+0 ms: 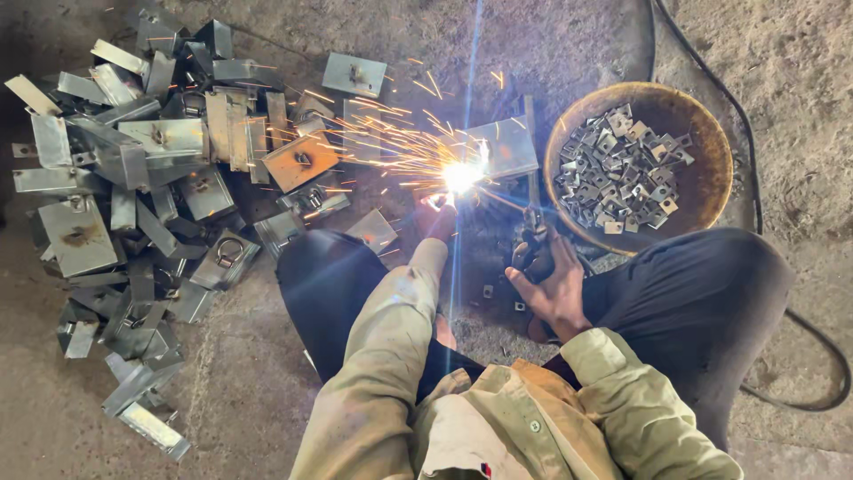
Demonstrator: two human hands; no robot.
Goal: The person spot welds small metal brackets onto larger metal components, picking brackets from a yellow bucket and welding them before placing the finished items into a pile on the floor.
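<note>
While arc flares, rusty bowl holds small metal brackets.

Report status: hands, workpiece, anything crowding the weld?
Left hand at the arc, glare hides its grip. Right hand shut on dark electrode holder. Bent grey steel plate under sparks. Rusty round pan of small brackets beside it.

The person sits low on the ground with knees spread wide, in dark trousers and a pale tan long-sleeved shirt. The left arm stretches straight forward between the knees, its sleeve reaching nearly to the wrist; the left hand is mostly lost in bright glare, so its grip cannot be told. The right arm bends at the elbow, forearm angled inward. The right hand is bare, fingers curled around a dark handle, thumb uppermost.
</note>
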